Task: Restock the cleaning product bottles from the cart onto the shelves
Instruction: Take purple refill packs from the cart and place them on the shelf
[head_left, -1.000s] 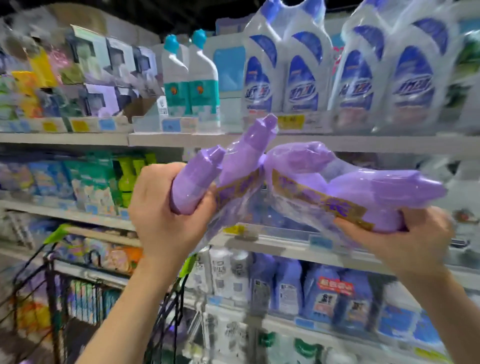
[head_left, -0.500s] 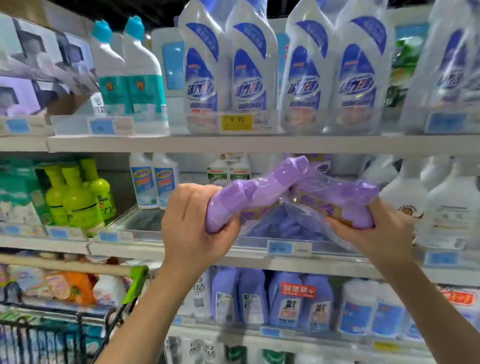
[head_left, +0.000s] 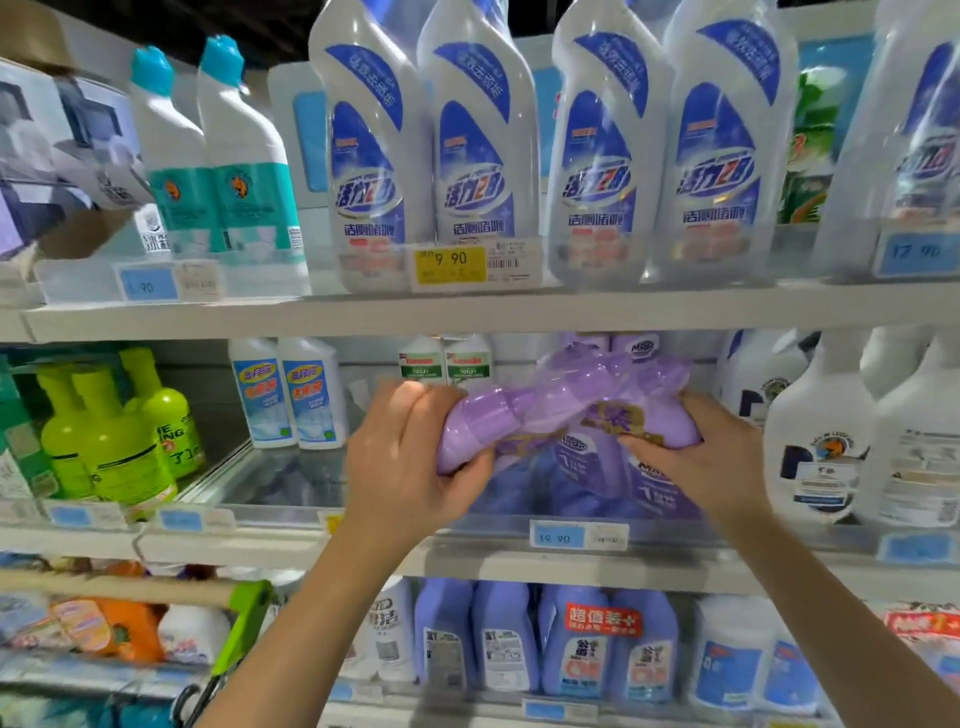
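I hold a plastic-wrapped pack of purple cleaning bottles (head_left: 550, 410) lying on its side, just inside the opening of the middle shelf (head_left: 467, 540). My left hand (head_left: 410, 462) grips the neck end at the left. My right hand (head_left: 696, 457) grips the base end at the right. Behind and below the pack stand more purple bottles (head_left: 639, 483) of the same kind on that shelf. The cart's green handle (head_left: 244, 623) shows at the lower left.
White-and-blue bottles (head_left: 483, 156) and teal-capped ones (head_left: 208, 166) fill the top shelf above. Green bottles (head_left: 114, 431) stand at middle left, white spray bottles (head_left: 857, 436) at middle right. Small blue-labelled bottles (head_left: 285, 395) stand deeper left. The lower shelf holds purple bottles (head_left: 545, 639).
Both hands have carried the purple pack forward and down, from in front of the shelves into the middle shelf's opening. The view has moved closer to the shelves.
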